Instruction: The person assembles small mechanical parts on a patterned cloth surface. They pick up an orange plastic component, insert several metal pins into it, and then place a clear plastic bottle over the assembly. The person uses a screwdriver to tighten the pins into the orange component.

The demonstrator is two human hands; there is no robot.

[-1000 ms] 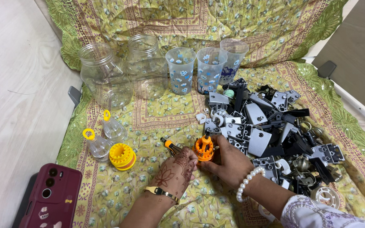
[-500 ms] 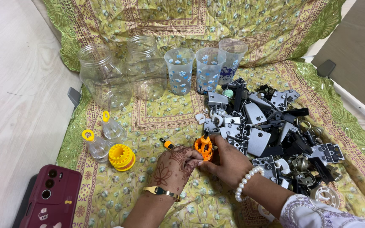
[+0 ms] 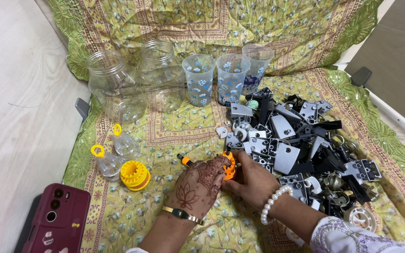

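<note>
My left hand and my right hand meet in the middle of the yellow cloth. Both hold one small orange wheel. My left fingers curl over its near side, and my right fingers press it from the other side. The wheel sits low, just above the cloth, and I think it touches the cloth, but my fingers hide that part.

A little orange and black stick lies just beside my left fingers, apart from them. To my right is a big heap of black and grey parts. My right hand is at the edge of that heap.

To my left a yellow spool sits on the cloth. Near it are two small clear bottles with yellow ring tops. One is tipped over.

Far from me stand two big clear jars with no lids. Next to them three cups with blue flowers stand in a row.

A dark red phone lies at the near left corner, half on the cloth and half on the pale floor.

I wear a gold bangle on my left wrist and a white bead band on my right.
</note>
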